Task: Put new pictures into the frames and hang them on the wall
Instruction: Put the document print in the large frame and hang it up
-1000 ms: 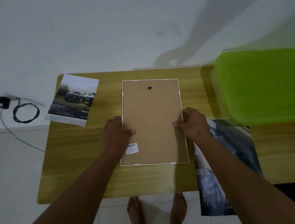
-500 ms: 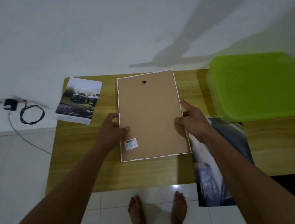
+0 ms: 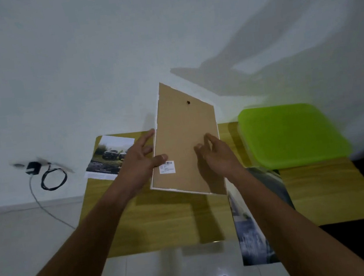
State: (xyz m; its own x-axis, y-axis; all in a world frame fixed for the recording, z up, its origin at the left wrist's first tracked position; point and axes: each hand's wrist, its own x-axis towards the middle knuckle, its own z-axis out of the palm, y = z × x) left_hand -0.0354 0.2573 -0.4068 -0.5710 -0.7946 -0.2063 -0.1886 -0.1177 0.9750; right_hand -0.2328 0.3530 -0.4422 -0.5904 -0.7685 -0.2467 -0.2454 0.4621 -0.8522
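The frame (image 3: 186,142) hangs tilted above the tabletop (image 3: 164,227), brown backing (image 3: 182,179) toward the camera. The left grip (image 3: 141,160) pinches its left edge, thumb on the backing; the right grip (image 3: 218,156) only rests loose fingers on the backing. With one edge pinched, the frame could swing, slip and drop onto the tabletop

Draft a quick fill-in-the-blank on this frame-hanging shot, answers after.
1. The picture frame shows its ___ side to the camera.
2. The left hand grips the frame, thumb beside the ___ sticker.
3. The plastic container at the right is ___.
4. The car photo lies on the wooden ___.
Answers: back; barcode; green; table.
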